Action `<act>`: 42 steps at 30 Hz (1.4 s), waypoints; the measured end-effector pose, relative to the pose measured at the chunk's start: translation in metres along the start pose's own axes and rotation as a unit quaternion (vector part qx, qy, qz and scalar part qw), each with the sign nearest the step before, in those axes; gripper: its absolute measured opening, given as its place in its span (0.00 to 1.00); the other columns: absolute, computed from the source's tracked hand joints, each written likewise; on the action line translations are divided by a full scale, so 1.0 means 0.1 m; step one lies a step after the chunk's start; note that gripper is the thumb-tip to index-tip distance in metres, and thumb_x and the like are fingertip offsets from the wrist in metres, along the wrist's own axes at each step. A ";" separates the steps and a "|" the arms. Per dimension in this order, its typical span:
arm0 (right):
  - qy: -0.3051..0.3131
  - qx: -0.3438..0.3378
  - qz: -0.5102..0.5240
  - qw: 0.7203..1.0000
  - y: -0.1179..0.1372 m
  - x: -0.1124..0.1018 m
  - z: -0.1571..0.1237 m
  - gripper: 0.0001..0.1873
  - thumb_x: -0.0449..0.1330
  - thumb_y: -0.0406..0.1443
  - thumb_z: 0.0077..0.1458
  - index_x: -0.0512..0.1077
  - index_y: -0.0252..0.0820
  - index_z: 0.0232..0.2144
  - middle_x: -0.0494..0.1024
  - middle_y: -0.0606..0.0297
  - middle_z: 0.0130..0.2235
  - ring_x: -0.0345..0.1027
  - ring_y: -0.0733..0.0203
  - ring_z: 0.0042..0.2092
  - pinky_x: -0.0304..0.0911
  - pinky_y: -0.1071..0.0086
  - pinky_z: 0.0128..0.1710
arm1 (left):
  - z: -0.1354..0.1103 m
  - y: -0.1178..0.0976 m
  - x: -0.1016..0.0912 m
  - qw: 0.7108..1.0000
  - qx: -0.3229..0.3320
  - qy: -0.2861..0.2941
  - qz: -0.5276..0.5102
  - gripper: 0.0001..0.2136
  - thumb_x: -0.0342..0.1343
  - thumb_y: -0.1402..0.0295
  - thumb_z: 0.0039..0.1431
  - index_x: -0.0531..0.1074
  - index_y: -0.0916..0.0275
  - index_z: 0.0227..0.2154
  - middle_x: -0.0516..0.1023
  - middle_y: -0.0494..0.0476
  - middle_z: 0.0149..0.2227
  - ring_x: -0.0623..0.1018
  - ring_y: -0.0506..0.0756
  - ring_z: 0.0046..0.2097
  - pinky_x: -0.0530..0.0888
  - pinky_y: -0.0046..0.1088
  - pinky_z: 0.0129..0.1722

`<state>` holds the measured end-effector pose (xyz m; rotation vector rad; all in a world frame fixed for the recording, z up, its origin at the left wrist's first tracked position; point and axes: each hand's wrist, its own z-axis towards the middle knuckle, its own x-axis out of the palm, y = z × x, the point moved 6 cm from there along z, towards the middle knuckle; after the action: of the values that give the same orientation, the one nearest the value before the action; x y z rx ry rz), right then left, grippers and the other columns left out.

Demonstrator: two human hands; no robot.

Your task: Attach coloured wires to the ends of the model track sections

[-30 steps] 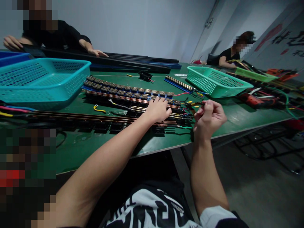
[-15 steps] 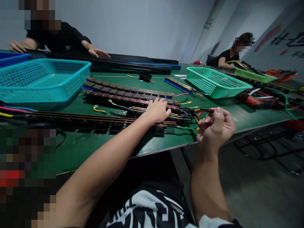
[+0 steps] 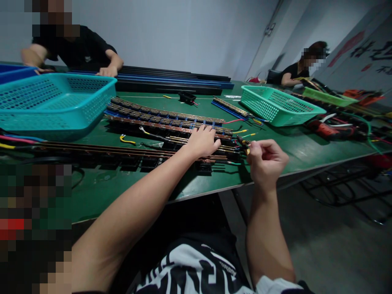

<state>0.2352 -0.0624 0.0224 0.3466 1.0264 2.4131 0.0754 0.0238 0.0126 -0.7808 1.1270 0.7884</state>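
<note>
My left hand [image 3: 202, 141] lies on a set of long copper-and-blue contact rails [image 3: 159, 118] that run across the green table [image 3: 128, 183], its fingers pressed down on their right end. My right hand [image 3: 267, 161] is closed in a pinch just right of the rails' end, gripping a thin black and yellow wire [image 3: 245, 143] that leads out of a tangle of red, yellow and green wires [image 3: 241, 134]. A loose yellow wire with a ring terminal [image 3: 127, 141] lies between the rails.
A big teal basket [image 3: 55, 102] stands at the left, a green basket [image 3: 278, 106] at the right. Long black and blue profiles [image 3: 171, 79] lie at the back. One person leans on them at far left; another sits at far right. Red tools and cables [image 3: 333, 128] crowd the right.
My right hand drew the wire outward to the right, then came back in toward the rail ends. My left hand stayed put. The person at the back left shifted their hands.
</note>
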 end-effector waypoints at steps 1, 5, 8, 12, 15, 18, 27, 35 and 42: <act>0.014 -0.018 -0.017 1.000 0.03 0.02 -0.03 0.11 0.65 0.40 0.52 0.71 0.42 0.22 0.65 0.74 0.18 0.53 0.71 0.18 0.47 0.74 0.17 | 0.00 0.00 0.00 1.000 0.001 -0.001 0.001 0.23 0.43 0.59 0.69 0.69 0.67 0.58 0.67 0.66 0.66 0.64 0.65 0.67 0.65 0.46 0.62; 0.093 -0.071 -0.052 0.992 0.07 0.10 -0.12 0.08 0.66 0.35 0.51 0.73 0.42 0.23 0.61 0.76 0.17 0.50 0.73 0.18 0.47 0.75 0.18 | 0.00 0.00 0.01 1.000 0.002 -0.004 0.003 0.23 0.43 0.59 0.69 0.70 0.68 0.58 0.66 0.66 0.66 0.64 0.65 0.67 0.66 0.47 0.62; 0.142 -0.098 -0.076 0.982 0.07 0.13 -0.14 0.07 0.65 0.34 0.51 0.73 0.42 0.23 0.60 0.77 0.17 0.50 0.73 0.18 0.48 0.75 0.18 | 0.01 0.01 0.02 1.000 -0.001 -0.003 0.005 0.23 0.43 0.58 0.70 0.70 0.67 0.58 0.66 0.65 0.67 0.64 0.65 0.67 0.65 0.47 0.62; 0.161 -0.104 -0.095 0.977 0.08 0.15 -0.14 0.06 0.65 0.35 0.51 0.74 0.41 0.24 0.63 0.76 0.17 0.52 0.74 0.18 0.49 0.75 0.18 | 0.01 0.02 0.03 1.000 -0.003 0.001 0.005 0.23 0.43 0.58 0.70 0.70 0.67 0.58 0.66 0.65 0.67 0.64 0.65 0.67 0.65 0.47 0.62; 0.119 -0.070 -0.071 0.988 0.07 0.14 -0.13 0.05 0.65 0.35 0.51 0.74 0.41 0.25 0.65 0.75 0.19 0.53 0.74 0.19 0.50 0.76 0.18 | 0.00 0.01 0.01 1.000 -0.002 0.003 0.007 0.24 0.43 0.58 0.70 0.69 0.68 0.58 0.66 0.65 0.67 0.64 0.65 0.66 0.65 0.48 0.62; 0.001 -0.010 0.003 1.000 0.00 0.05 -0.12 0.05 0.64 0.37 0.54 0.75 0.41 0.31 0.65 0.76 0.19 0.53 0.73 0.18 0.49 0.76 0.16 | 0.00 0.01 0.01 1.000 -0.002 0.004 0.012 0.23 0.43 0.59 0.70 0.70 0.68 0.57 0.67 0.66 0.66 0.65 0.65 0.66 0.66 0.47 0.61; -0.174 0.139 0.211 0.952 -0.13 -0.10 -0.04 0.07 0.63 0.38 0.50 0.68 0.44 0.30 0.53 0.85 0.13 0.41 0.75 0.12 0.40 0.78 0.11 | 0.01 0.01 0.02 1.000 0.003 -0.004 0.019 0.22 0.42 0.59 0.69 0.72 0.67 0.54 0.70 0.66 0.64 0.66 0.66 0.65 0.68 0.47 0.60; -0.186 0.188 0.234 0.936 -0.22 -0.18 0.00 0.07 0.61 0.40 0.51 0.68 0.43 0.29 0.58 0.83 0.12 0.42 0.74 0.12 0.41 0.77 0.10 | 0.02 0.01 0.02 1.000 0.001 -0.005 0.018 0.23 0.42 0.58 0.69 0.72 0.67 0.55 0.68 0.66 0.65 0.66 0.65 0.65 0.67 0.47 0.60; -0.174 0.094 0.173 0.965 0.04 -0.18 -0.09 0.13 0.64 0.44 0.52 0.72 0.40 0.30 0.70 0.76 0.16 0.53 0.73 0.13 0.48 0.76 0.12 | 0.00 0.00 0.01 1.000 0.003 -0.007 0.017 0.22 0.41 0.59 0.69 0.71 0.66 0.55 0.69 0.66 0.64 0.66 0.65 0.65 0.69 0.47 0.59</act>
<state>0.2449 -0.0798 0.0182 1.0534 1.1025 2.4256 0.0755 0.0245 0.0122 -0.7531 1.1324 0.8176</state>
